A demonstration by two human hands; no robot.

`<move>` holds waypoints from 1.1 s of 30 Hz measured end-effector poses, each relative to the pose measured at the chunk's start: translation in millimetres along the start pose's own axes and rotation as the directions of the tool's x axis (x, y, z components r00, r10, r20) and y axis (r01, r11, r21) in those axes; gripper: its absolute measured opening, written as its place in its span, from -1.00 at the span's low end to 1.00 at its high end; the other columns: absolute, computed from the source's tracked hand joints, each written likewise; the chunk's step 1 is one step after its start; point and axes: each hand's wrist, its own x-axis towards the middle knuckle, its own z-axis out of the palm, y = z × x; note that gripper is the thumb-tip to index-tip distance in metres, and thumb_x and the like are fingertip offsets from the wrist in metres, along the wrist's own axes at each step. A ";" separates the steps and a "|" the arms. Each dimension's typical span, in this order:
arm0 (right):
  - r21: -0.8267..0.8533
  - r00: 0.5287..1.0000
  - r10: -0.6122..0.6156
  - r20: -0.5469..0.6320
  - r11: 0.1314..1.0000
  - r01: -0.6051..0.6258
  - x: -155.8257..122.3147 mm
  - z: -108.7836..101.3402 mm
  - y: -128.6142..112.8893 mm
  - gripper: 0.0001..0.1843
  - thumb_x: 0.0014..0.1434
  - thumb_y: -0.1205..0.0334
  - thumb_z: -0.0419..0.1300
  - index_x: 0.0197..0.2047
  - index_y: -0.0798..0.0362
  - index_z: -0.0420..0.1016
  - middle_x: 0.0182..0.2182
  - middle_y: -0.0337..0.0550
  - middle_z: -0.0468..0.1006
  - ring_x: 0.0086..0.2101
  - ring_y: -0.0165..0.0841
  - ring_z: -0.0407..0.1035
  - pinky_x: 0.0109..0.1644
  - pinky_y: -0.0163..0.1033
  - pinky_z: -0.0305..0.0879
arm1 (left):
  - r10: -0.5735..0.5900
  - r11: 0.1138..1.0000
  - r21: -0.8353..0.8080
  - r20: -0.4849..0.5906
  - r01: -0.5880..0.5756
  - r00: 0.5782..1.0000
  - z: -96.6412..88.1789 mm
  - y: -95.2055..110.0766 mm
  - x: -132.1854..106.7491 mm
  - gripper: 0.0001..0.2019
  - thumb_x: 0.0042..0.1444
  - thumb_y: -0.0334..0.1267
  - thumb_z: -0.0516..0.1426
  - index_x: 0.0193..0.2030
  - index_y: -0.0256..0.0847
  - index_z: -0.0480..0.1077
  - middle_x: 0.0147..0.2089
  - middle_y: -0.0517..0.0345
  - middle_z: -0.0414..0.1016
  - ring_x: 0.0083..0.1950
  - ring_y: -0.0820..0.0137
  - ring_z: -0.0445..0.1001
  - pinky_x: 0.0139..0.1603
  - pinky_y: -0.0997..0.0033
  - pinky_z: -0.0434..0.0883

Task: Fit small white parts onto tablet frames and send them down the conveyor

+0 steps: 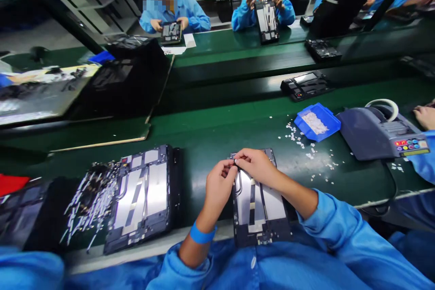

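Note:
An opened tablet (260, 208) with silver battery panels and dark flex cables lies at the bench's front edge before me. Over its upper left corner, my left hand (219, 183) pinches with thumb and fingers, a blue band on its wrist. Right beside it, my right hand (256, 166) also pinches, its fingertips almost meeting the left ones. A tiny dark piece shows between the fingertips; its kind is too small to make out. To the left stands a stack of similar opened tablets (144, 195), next to a loose pile of thin cable strips (97, 201).
A blue bin (331, 120) of small white pieces sits at right, with more pieces scattered around it. Beyond it is a grey tape dispenser (367, 133). Another opened tablet (307, 85) rests farther back. Co-workers in blue handle tablets across the green bench (204, 131).

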 end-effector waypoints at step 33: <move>-0.778 0.875 -0.105 -0.473 0.517 -0.358 -30.3 -160.9 28.4 -0.78 0.32 0.24 0.14 -0.17 0.12 0.61 -0.22 0.08 0.66 -0.21 -0.14 0.49 -0.11 -0.14 0.27 | -0.222 0.887 -0.412 0.018 0.209 0.975 9.7 -8.6 17.8 -0.78 -0.08 -0.20 0.32 -0.39 -0.17 0.36 -0.46 0.29 0.45 -0.41 0.46 0.41 -0.33 0.48 0.30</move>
